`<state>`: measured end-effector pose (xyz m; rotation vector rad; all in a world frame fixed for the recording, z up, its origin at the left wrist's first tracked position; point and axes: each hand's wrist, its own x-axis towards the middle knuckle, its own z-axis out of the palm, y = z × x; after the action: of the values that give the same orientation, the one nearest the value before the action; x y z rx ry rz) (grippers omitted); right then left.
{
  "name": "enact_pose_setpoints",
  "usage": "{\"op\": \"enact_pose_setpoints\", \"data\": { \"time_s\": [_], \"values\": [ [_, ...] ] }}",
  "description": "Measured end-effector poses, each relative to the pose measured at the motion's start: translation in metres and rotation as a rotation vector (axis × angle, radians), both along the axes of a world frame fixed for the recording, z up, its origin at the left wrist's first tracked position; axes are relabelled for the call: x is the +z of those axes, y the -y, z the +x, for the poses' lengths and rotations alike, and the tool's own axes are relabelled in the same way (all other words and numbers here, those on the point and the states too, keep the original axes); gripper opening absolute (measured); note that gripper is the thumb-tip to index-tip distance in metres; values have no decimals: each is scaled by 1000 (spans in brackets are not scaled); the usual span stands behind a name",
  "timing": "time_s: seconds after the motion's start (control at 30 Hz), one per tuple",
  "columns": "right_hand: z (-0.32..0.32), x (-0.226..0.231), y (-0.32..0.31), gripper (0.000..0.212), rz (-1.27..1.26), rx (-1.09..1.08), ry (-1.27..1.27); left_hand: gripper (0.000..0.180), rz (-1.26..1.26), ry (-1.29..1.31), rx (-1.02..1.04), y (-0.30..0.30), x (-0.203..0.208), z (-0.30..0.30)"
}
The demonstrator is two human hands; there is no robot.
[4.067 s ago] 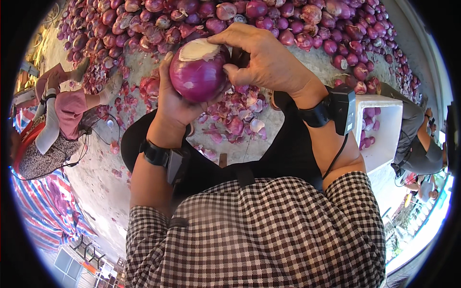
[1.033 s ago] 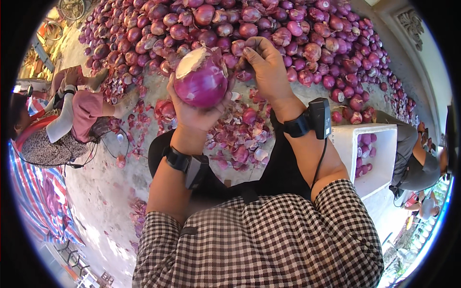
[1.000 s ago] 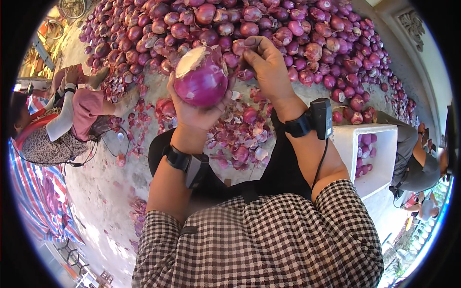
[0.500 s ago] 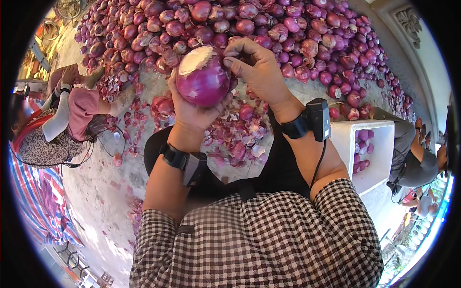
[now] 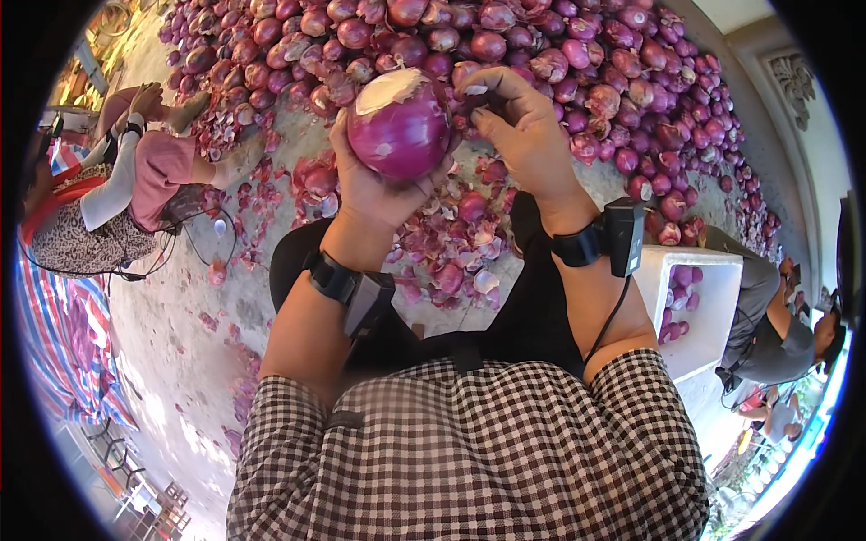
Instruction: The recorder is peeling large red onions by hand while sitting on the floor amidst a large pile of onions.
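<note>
A large red onion [image 5: 399, 135] rests in my left hand [image 5: 372, 200], whose fingers and thumb wrap its sides and underside. Its skin is glossy purple, with a pale, ragged-edged patch on top. Close to the onion's right side is my right hand [image 5: 532, 140], its index finger curled toward the thumb. A small whitish bit shows at the index fingertip; whether it is a nail, peel or something else I cannot make out. Below the hands lies a heap of loose onion skins [image 5: 451, 257] on the floor.
A big pile of red onions [image 5: 577, 63] spreads ahead. To my right stands a white box [image 5: 695, 270] with several onions inside. One person [image 5: 162, 176] sits at left, another [image 5: 780, 316] at right. Striped sheeting [image 5: 68, 347] lies at far left.
My right hand has drawn a little away from the onion to the right, its fingers less close to the skin. The onion stays in my left hand.
</note>
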<state>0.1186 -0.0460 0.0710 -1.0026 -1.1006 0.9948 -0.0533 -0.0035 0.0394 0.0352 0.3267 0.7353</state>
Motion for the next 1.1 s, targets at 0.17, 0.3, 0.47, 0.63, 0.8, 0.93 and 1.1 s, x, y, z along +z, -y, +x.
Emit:
{"op": "enact_pose_setpoints", "data": {
  "time_s": [0.17, 0.3, 0.47, 0.63, 0.8, 0.93, 1.1],
  "values": [
    [2, 1, -3, 19, 271, -2, 408, 72, 40, -150, 17, -2, 9, -2],
    [12, 0, -3, 17, 216, 13, 475, 71, 85, -222, -28, -2, 4, -3],
    [9, -1, -5, 18, 161, -14, 387, 72, 122, -297, -39, -4, 4, 0],
    [12, 6, -4, 20, 234, 6, 529, 69, 112, -416, -17, -5, 11, -3],
    [9, 9, 0, 20, 195, 68, 525, 62, 128, -414, 4, -5, 10, -7],
    [10, 7, 1, 17, 270, 55, 641, 61, 109, -510, 7, -3, 16, -6],
    [12, 2, -1, 15, 245, 62, 758, 61, 52, -519, -17, -2, 6, -9]
  ]
}}
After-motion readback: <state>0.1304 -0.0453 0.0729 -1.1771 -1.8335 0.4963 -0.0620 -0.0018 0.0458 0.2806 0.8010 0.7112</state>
